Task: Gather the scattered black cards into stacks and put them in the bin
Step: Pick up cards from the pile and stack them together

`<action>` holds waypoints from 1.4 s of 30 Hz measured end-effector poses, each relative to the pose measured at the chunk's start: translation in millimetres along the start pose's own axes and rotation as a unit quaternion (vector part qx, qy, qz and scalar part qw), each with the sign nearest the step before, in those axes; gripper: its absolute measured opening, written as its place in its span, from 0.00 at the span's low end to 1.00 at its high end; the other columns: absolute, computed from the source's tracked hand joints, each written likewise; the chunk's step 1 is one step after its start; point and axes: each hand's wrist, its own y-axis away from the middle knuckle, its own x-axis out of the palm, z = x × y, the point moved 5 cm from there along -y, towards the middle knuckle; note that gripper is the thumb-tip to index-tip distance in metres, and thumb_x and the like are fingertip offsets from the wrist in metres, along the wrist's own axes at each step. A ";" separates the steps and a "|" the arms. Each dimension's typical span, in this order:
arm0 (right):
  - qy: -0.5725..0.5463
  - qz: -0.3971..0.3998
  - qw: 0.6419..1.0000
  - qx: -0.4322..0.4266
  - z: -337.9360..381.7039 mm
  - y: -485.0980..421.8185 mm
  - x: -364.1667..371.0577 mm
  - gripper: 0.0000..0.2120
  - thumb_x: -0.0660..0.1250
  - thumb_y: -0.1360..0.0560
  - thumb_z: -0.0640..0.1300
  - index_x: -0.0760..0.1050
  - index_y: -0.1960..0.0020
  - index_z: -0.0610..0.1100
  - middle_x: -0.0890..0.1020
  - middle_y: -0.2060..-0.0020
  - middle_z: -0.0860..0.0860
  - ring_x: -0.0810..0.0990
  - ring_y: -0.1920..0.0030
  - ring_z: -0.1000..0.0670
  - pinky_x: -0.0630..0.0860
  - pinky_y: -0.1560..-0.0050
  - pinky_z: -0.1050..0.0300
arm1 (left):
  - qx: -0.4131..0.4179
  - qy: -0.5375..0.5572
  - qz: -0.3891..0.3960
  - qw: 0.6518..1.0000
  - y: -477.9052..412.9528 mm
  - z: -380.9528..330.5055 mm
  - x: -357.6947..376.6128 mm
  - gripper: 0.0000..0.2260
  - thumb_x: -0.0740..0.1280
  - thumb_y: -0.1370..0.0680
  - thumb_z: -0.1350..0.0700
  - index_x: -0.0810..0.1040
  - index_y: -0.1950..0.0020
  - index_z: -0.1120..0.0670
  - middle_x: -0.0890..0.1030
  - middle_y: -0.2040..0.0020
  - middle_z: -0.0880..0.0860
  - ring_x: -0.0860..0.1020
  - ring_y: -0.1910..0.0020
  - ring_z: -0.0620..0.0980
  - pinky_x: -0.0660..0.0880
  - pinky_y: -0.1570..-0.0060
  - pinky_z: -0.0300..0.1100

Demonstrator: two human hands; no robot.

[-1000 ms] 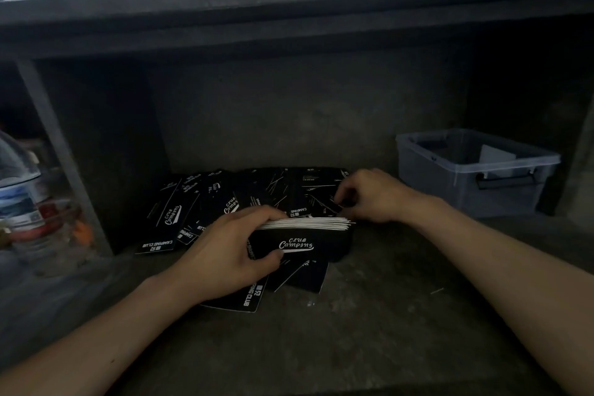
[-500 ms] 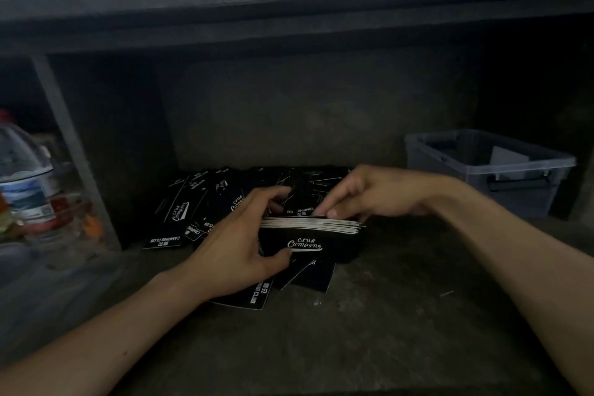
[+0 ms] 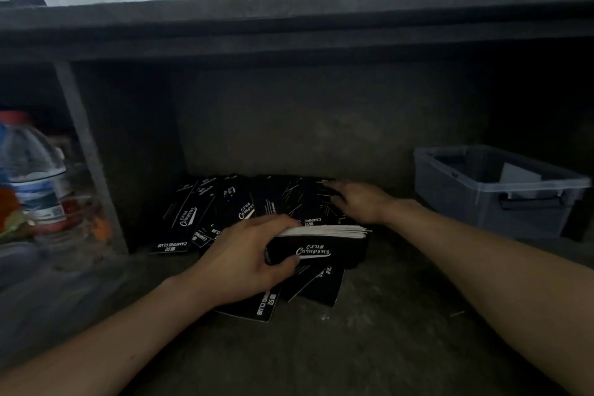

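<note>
My left hand (image 3: 244, 259) grips a thick stack of black cards (image 3: 321, 251) standing on edge, white edges up, "Club Camping" lettering facing me. Behind it lies a heap of scattered black cards (image 3: 225, 206) against the back wall of the shelf. My right hand (image 3: 356, 201) reaches over the stack and rests with fingers spread on the far right cards of the heap. Whether it pinches a card is hidden. More loose cards (image 3: 318, 286) lie under the stack. The grey plastic bin (image 3: 482, 202) stands at the right.
A water bottle (image 3: 35, 183) with a red cap stands in the left compartment, past a grey divider post (image 3: 90, 157). A dark overhang (image 3: 289, 29) runs above the shelf. The bin holds a pale sheet (image 3: 517, 177).
My right hand has moved from the top of the stack back to the far right of the heap. The left hand keeps its grip on the stack.
</note>
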 end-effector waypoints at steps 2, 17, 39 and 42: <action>0.064 -0.026 0.998 0.007 -7.7 9.6 -10.2 0.22 0.60 0.20 0.55 0.67 0.27 0.51 0.73 0.31 0.46 0.72 0.33 0.44 0.70 0.36 0.54 | -0.003 0.001 -0.006 1.000 0.6 -0.6 -0.6 0.17 0.69 0.25 0.45 0.77 0.37 0.43 0.80 0.44 0.38 0.80 0.47 0.38 0.79 0.48 0.46; -0.311 0.073 0.946 -0.050 4.7 87.8 -71.7 0.08 0.73 0.27 0.42 0.83 0.49 0.50 0.86 0.55 0.52 0.83 0.54 0.57 0.79 0.56 0.63 | -0.027 0.005 -0.033 0.999 1.0 2.7 -0.9 0.35 0.65 0.27 0.33 0.65 0.24 0.48 0.68 0.33 0.39 0.73 0.38 0.35 0.76 0.38 0.44; -0.071 0.080 0.994 0.023 -12.2 43.8 -1.2 0.24 0.60 0.19 0.52 0.63 0.24 0.51 0.63 0.24 0.50 0.62 0.26 0.49 0.57 0.28 0.60 | -0.020 0.052 -0.007 0.998 0.6 2.1 0.8 0.15 0.67 0.24 0.36 0.78 0.42 0.41 0.82 0.50 0.37 0.82 0.52 0.38 0.80 0.53 0.45; 0.012 0.031 0.998 0.056 -26.1 44.4 -26.6 0.13 0.65 0.24 0.54 0.80 0.43 0.52 0.81 0.42 0.50 0.78 0.42 0.48 0.74 0.41 0.55 | -0.023 0.054 -0.008 0.998 0.3 1.2 0.8 0.15 0.67 0.24 0.36 0.79 0.43 0.42 0.82 0.51 0.38 0.82 0.52 0.39 0.80 0.52 0.46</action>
